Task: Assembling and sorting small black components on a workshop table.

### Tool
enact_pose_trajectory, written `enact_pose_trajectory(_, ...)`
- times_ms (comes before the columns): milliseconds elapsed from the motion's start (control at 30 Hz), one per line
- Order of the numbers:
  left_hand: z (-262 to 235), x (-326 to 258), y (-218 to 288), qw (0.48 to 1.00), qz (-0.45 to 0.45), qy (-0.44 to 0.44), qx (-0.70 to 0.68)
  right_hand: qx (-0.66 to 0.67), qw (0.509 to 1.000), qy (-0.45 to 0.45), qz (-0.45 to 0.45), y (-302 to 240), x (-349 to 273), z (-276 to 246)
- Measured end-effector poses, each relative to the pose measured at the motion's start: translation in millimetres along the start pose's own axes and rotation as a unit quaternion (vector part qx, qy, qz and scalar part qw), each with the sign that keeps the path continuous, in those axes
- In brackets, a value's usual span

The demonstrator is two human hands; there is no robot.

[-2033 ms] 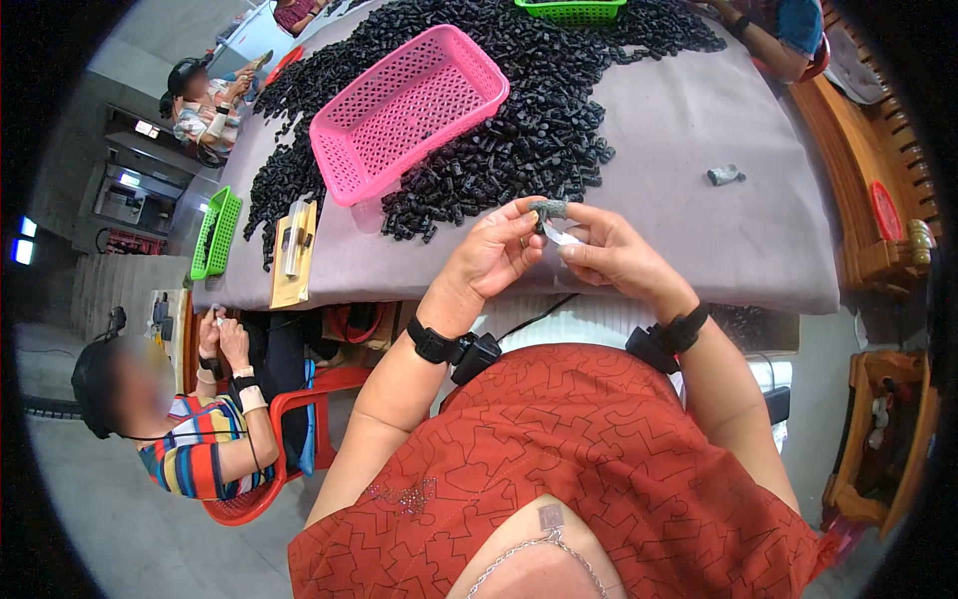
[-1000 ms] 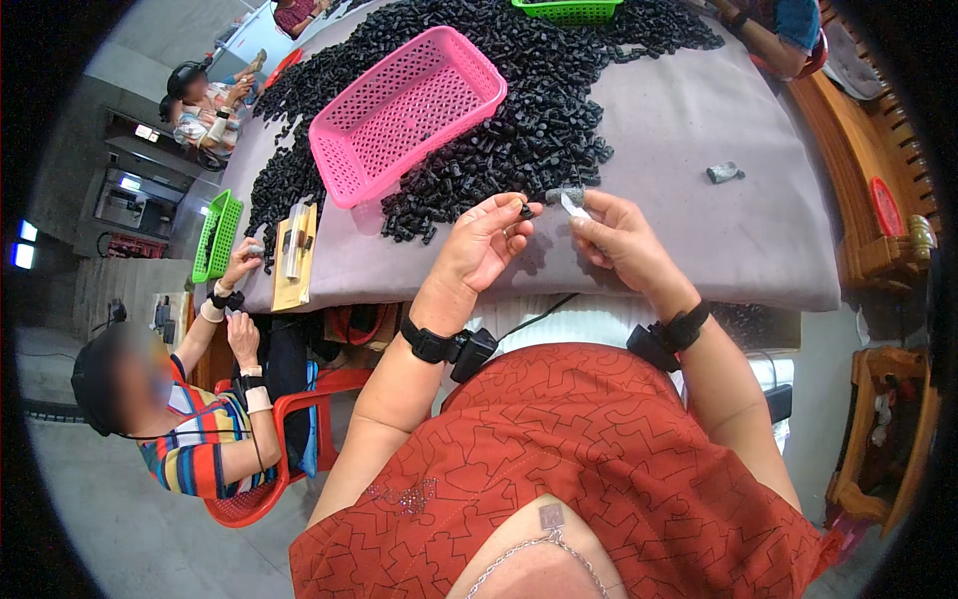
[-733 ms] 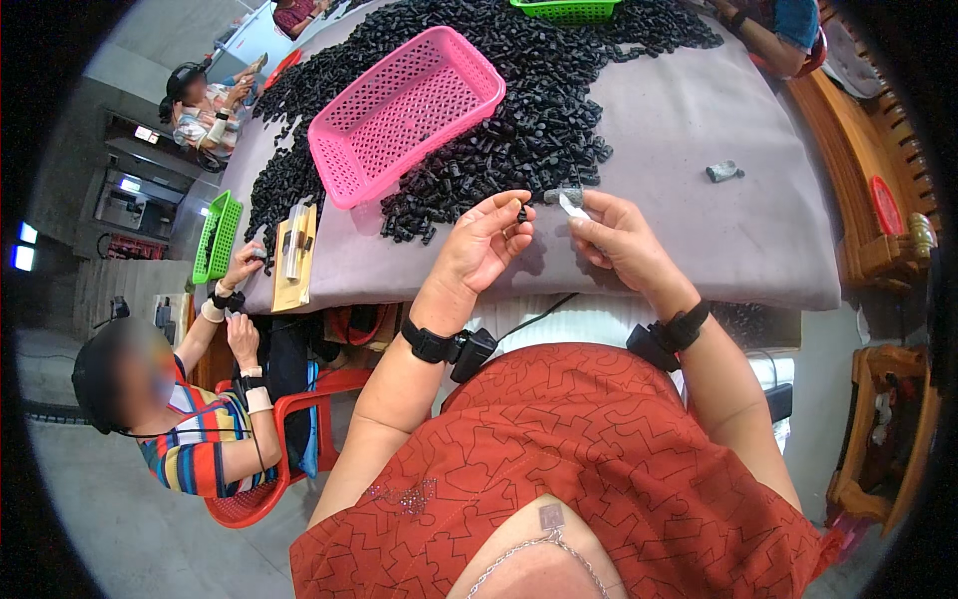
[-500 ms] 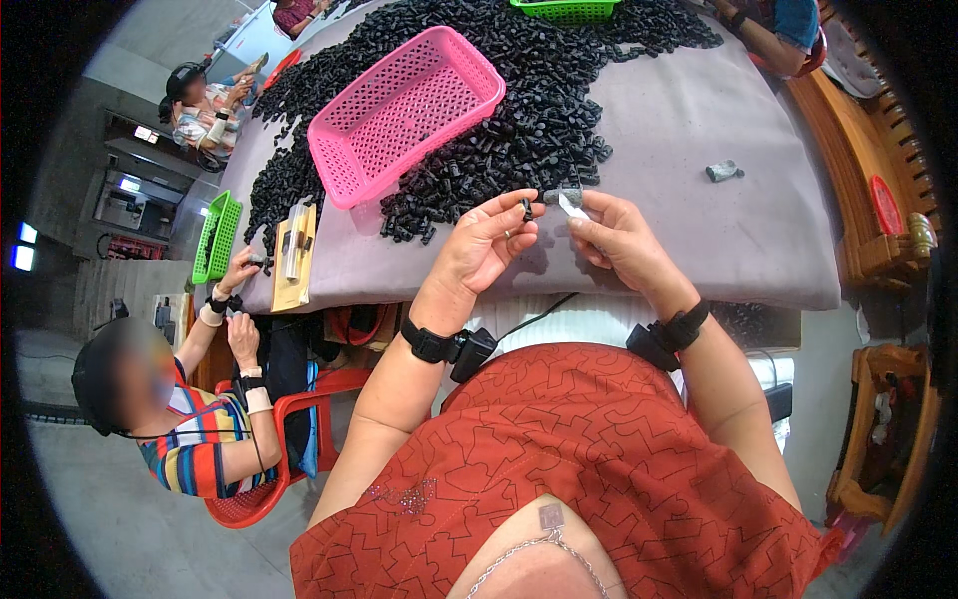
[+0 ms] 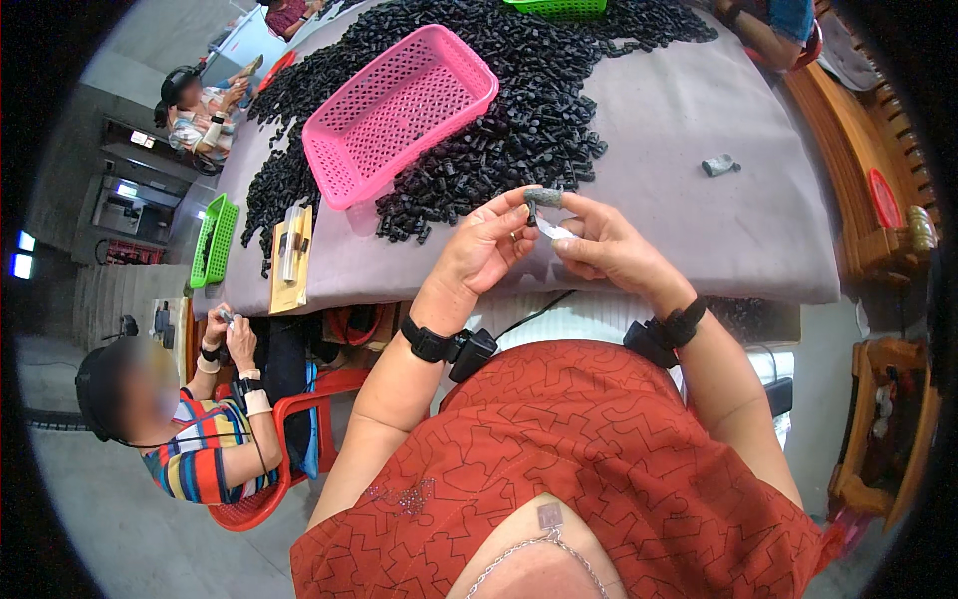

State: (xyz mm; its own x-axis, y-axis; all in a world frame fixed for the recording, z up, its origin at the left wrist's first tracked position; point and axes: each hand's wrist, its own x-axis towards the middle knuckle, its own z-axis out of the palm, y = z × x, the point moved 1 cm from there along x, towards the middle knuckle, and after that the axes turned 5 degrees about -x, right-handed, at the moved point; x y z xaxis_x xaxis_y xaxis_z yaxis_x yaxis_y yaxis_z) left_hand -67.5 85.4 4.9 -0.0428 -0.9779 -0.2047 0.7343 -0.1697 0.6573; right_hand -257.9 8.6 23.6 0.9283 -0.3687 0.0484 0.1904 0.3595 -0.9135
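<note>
My left hand (image 5: 486,243) pinches a small black plastic part (image 5: 531,213) between thumb and fingertips, above the near edge of the cloth-covered table. My right hand (image 5: 611,240) is closed on a small whitish, blade-like piece (image 5: 551,231), its exact kind unclear. A grey fingertip cover (image 5: 543,197) appears to sit on the right index finger, reaching over the black part and touching the left fingertips. The whitish piece lies close against the black part. Beyond both hands spreads a large heap of similar black parts (image 5: 539,120).
A pink perforated basket (image 5: 334,180) rests on the heap. Green baskets (image 5: 222,240) stand at the left and far edges. A yellowish board (image 5: 290,285) bears a clear tube. A grey roll-like piece (image 5: 719,165) lies at right. Other people sit around the table; one (image 5: 205,429) is close at left.
My right hand has moved left, bringing the grey-covered finger and whitish piece over the black part. The co-worker at left has drawn their hands together, away from the table.
</note>
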Motion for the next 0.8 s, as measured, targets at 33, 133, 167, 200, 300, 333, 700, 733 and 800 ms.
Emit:
enact_pose_trajectory(33,2,0,0,1.0,-0.005,-0.011,0.004,-0.005,1.0,-0.008,0.004,2,0,-1)
enact_pose_trajectory(133,6,0,1,0.999,-0.006,-0.035,0.002,-0.013,1.0,-0.014,0.013,3,1,-1)
enact_pose_trajectory(167,6,0,1,0.999,-0.006,-0.035,0.002,-0.017,1.0,-0.013,0.018,3,1,-1)
enact_pose_trajectory(200,6,0,1,0.999,-0.007,-0.035,0.004,-0.017,1.0,-0.014,0.018,3,1,-1)
enact_pose_trajectory(300,12,-2,1,0.999,-0.011,-0.037,0.01,-0.018,1.0,-0.01,0.023,3,1,-1)
enact_pose_trajectory(333,14,-3,1,0.999,-0.013,-0.038,0.014,-0.016,0.999,-0.015,0.023,3,1,-1)
enact_pose_trajectory(700,5,-2,0,0.997,-0.03,-0.069,-0.021,-0.013,0.999,-0.005,0.037,1,1,-1)
enact_pose_trajectory(733,6,-2,0,0.997,-0.03,-0.069,-0.025,-0.016,0.999,-0.002,0.032,0,2,0)
enact_pose_trajectory(800,9,-2,-1,0.997,-0.028,-0.056,-0.035,-0.018,0.999,0.002,0.027,2,3,-2)
